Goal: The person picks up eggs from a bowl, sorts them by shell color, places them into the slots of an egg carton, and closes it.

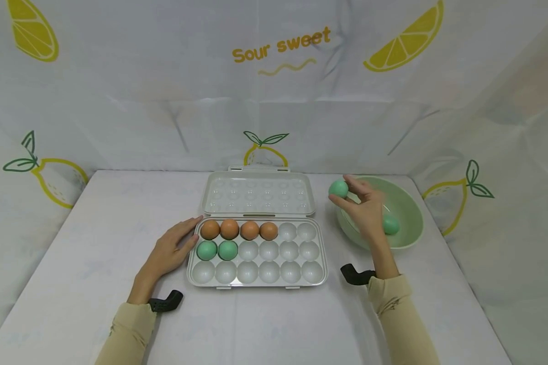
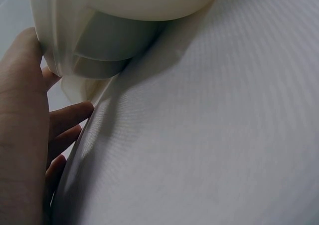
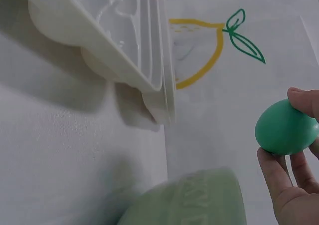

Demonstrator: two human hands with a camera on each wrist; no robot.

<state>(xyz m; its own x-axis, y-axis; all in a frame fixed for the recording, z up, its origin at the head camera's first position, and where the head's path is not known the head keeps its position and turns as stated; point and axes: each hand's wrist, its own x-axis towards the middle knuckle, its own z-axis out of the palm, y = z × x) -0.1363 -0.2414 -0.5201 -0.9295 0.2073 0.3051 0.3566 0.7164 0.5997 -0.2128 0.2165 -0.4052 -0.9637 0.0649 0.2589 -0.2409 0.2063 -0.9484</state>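
Observation:
A white egg tray [image 1: 257, 286] with its lid [image 1: 259, 190] folded back stands mid-table. Its back row holds several brown eggs [image 1: 249, 230] from the left; two green eggs [image 1: 228, 250] sit at the left of the middle row. My left hand [image 1: 169, 251] rests on the table with its thumb and forefinger at the tray's left edge, fingers fairly straight. Over the rim of a light green bowl [image 1: 406, 238], my right hand [image 1: 365, 208] pinches another green egg [image 3: 285, 129] between thumb and fingers. One more green egg [image 1: 390, 224] lies inside that bowl.
The bowl stands right of the tray, near the table's back right corner. White lemon-printed cloth [image 1: 182, 121] hangs behind the table [image 1: 118, 213] and along its sides. Black wrist cameras [image 1: 166, 301] are strapped to both wrists.

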